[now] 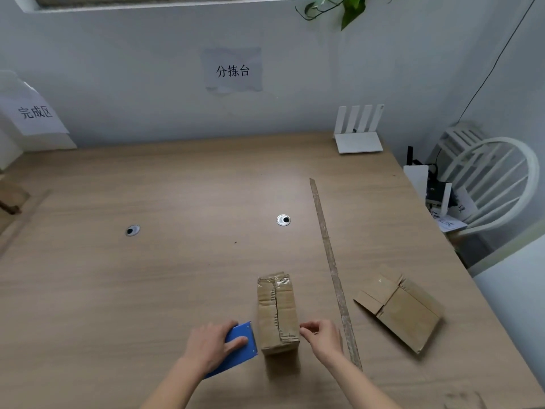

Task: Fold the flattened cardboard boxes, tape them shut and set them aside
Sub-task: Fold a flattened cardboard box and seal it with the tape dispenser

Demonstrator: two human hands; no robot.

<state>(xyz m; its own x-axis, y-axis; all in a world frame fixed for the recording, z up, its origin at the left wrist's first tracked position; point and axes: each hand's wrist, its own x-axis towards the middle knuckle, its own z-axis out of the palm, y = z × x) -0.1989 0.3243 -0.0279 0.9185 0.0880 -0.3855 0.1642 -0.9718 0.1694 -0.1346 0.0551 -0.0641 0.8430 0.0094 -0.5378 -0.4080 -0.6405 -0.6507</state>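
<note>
A small folded cardboard box [277, 312] lies on the wooden table [165, 276] near the front edge, with clear tape over its far end and a seam along its top. My left hand [213, 345] grips a blue tape dispenser [240, 348] just left of the box. My right hand [320, 338] is at the box's near right corner, thumb and fingers pinched together; what it pinches is too small to tell. A flattened cardboard box [401, 311] lies to the right.
A long thin strip [331, 261] runs across the table between the two boxes. Two round cable holes [283, 220] sit mid-table. A white router [358, 131] stands at the back right. A white chair [489, 178] is beyond the right edge.
</note>
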